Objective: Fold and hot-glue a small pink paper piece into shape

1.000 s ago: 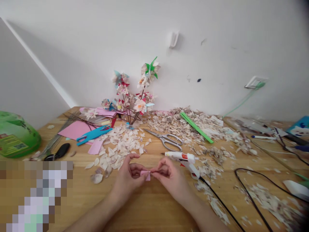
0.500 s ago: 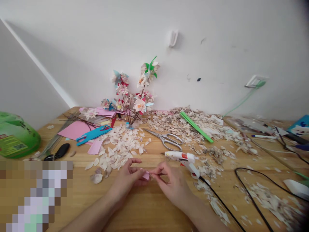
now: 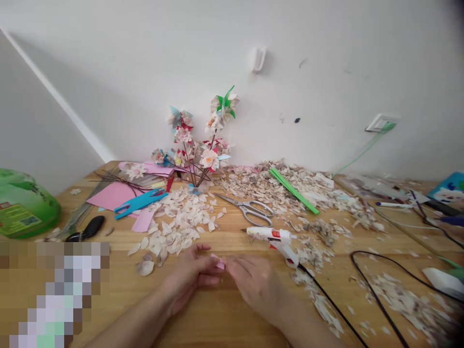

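A small piece of pink paper is pinched between the thumb and fingers of my left hand. From the other side, the fingertips of my right hand close on the paper's right end; the back of the hand covers most of those fingers. Just beyond my right hand lies a white glue gun on its side, its tip toward the left. Behind it are silver scissors, blades pointing left. Loose pale petals lie spread past my left hand.
Petal flowers on twigs stand near the wall. Pink sheets, a blue strip and a green bottle are at left. A green strip rests on a petal heap. A black cord runs along the right.
My right hand has rolled over, its back now turned more upward, with the fingertips still at the pink paper. My left hand has shifted slightly.
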`<move>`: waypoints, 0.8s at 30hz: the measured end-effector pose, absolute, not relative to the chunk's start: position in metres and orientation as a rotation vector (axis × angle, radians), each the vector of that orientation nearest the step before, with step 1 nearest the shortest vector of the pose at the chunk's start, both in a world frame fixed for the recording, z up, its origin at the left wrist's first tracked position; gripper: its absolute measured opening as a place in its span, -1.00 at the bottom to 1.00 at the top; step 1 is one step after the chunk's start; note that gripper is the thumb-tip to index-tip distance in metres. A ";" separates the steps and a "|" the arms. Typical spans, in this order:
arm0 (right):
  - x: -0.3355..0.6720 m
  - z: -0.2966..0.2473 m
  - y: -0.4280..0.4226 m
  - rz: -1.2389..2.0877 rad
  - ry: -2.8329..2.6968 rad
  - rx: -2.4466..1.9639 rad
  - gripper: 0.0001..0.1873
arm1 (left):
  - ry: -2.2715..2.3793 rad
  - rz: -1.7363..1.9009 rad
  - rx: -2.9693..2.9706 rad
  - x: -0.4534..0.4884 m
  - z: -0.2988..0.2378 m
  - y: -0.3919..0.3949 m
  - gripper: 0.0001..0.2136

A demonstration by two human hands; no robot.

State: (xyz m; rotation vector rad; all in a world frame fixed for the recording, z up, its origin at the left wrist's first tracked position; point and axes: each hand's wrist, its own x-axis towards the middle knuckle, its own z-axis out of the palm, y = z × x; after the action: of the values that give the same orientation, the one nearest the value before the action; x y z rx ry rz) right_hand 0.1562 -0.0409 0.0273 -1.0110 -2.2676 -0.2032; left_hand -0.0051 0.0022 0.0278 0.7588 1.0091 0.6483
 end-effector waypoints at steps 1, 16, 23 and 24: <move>0.156 0.027 -0.040 -0.203 -2.279 -1.004 -0.74 | 1.011 0.648 0.766 -0.005 0.028 0.002 -0.58; 0.161 0.025 -0.034 0.915 -1.537 -1.259 -0.95 | 1.059 0.768 0.849 -0.002 0.033 0.004 -0.44; 0.161 0.017 -0.030 1.001 -1.411 -1.265 -0.86 | 1.030 0.738 0.798 -0.001 0.029 0.004 -0.41; 0.161 0.016 -0.029 1.007 -1.400 -1.260 -0.85 | 1.025 0.728 0.788 -0.001 0.028 0.004 -0.41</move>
State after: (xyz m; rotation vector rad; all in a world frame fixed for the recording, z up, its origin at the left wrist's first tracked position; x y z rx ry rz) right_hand 0.1608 -0.0294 0.0164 -1.2602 -1.3996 1.0069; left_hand -0.0010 0.0039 0.0285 0.7877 1.0253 0.7281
